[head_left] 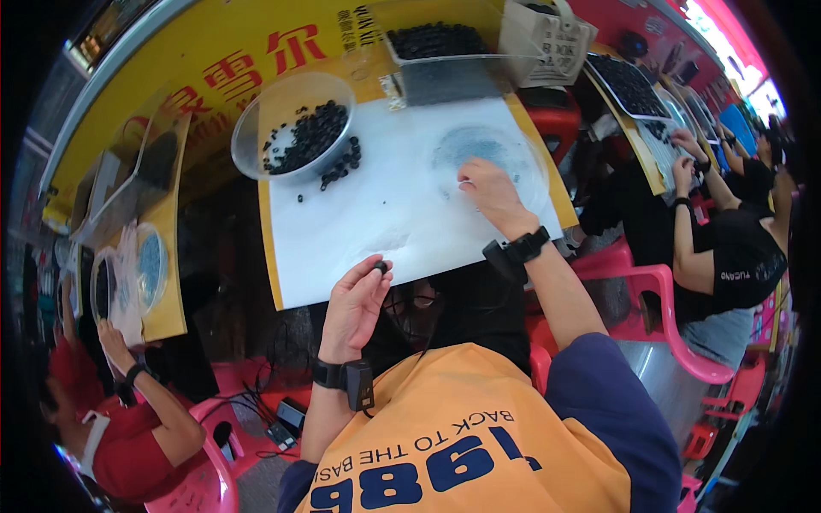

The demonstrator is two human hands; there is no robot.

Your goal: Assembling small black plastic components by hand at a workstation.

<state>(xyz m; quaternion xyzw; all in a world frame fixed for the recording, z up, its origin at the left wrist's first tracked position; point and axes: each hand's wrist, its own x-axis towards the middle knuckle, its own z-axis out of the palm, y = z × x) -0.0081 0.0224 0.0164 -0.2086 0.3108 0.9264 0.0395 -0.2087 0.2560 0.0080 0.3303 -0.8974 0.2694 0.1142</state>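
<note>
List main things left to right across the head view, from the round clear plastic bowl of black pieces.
Round clear plastic bowl with small black pieces, bare left hand holding one black piece, bare right hand, pink plastic chair.

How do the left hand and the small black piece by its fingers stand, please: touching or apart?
Touching: the head view shows the left hand pinching the small black piece between its fingers.
</note>
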